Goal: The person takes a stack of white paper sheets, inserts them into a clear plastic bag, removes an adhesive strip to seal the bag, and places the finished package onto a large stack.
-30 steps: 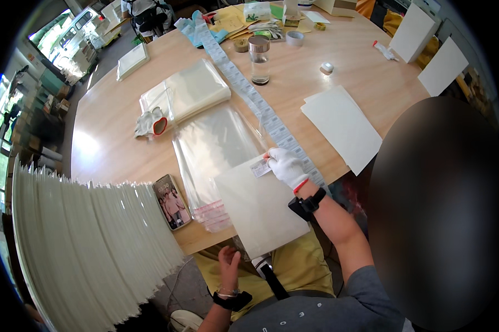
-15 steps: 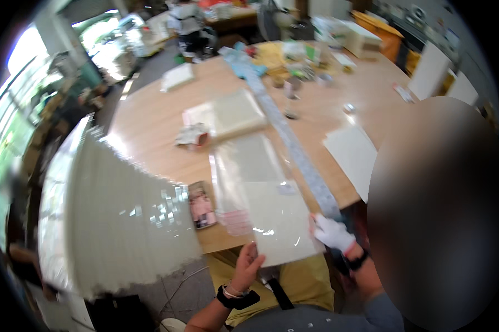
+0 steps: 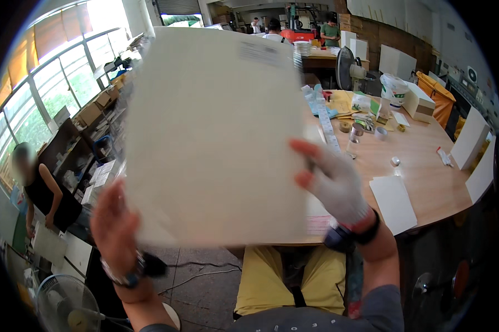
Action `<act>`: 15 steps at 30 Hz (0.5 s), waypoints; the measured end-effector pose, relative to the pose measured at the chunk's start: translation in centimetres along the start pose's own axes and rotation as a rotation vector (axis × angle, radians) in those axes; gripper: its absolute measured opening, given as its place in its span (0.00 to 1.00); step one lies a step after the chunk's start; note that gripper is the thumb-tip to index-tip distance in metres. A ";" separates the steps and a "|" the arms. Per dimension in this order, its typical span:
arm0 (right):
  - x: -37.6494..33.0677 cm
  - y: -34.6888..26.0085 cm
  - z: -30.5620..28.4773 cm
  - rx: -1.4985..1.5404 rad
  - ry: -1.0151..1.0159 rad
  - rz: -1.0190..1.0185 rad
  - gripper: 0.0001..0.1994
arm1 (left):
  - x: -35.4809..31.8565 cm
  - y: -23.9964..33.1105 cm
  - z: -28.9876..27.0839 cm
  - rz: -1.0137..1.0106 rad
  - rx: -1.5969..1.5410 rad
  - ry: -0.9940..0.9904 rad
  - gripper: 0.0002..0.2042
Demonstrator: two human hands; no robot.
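Note:
I hold a large pale sheet (image 3: 216, 138) upright in front of me, and it hides much of the round wooden table (image 3: 427, 182). My bare left hand (image 3: 114, 224) grips its lower left corner. My right hand (image 3: 330, 177), in a white glove with red fingertips, holds its right edge. Past the sheet a long strip of small labels (image 3: 328, 127) runs across the table. A white card (image 3: 394, 203) lies flat near the table's right front edge.
A glass jar (image 3: 353, 141), tape rolls, yellow envelopes and white boxes (image 3: 418, 102) stand at the far side of the table. A fan (image 3: 346, 66) is behind it. A person (image 3: 39, 188) stands at shelves on the left. A floor fan (image 3: 67, 304) sits lower left.
The sheet lay on the table's front edge; both hands have lifted it upright before the camera. My view has swung up from the tabletop toward the room.

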State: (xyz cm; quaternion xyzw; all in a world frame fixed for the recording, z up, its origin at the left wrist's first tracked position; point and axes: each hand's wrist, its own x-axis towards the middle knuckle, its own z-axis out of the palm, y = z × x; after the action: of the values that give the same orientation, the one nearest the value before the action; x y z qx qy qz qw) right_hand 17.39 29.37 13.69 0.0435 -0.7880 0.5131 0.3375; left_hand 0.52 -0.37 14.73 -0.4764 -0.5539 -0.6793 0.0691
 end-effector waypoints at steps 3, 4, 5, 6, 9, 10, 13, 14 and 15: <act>7.1 -0.5 6.1 0.331 -0.089 0.016 0.18 | 6.1 0.2 -5.0 -0.161 0.219 0.047 0.26; 8.8 0.7 7.5 0.354 -0.162 0.041 0.17 | 6.6 -1.6 -6.9 -0.202 0.335 0.074 0.25; 9.9 1.7 8.6 0.377 -0.233 0.062 0.17 | 7.1 -3.7 -8.7 -0.239 0.453 0.101 0.25; 10.3 2.0 9.5 0.213 -0.289 0.103 0.17 | 6.8 -4.4 -10.6 -0.379 0.507 -0.034 0.24; 11.1 5.0 11.3 0.118 -0.256 0.019 0.18 | 5.5 -7.8 -9.7 -0.377 0.306 0.055 0.24; 10.9 5.1 11.4 0.255 -0.265 0.062 0.18 | 5.3 -8.0 -9.7 -0.339 0.300 0.086 0.24; 6.9 6.2 9.3 0.510 -0.079 0.118 0.20 | 6.5 -12.5 -12.8 0.275 0.858 -0.189 0.23; 4.6 6.9 8.5 0.541 -0.060 0.105 0.19 | 5.1 -11.2 -11.8 0.667 1.139 -0.031 0.20; 2.2 7.9 7.9 0.569 -0.048 0.092 0.18 | 3.4 -9.2 -8.9 0.632 1.255 0.300 0.20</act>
State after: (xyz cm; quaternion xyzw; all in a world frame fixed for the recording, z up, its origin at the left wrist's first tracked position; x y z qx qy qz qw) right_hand 8.61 27.11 6.83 0.1129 -0.6213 0.7272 0.2692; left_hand -12.12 -2.74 11.50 -0.3859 -0.6603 -0.2385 0.5985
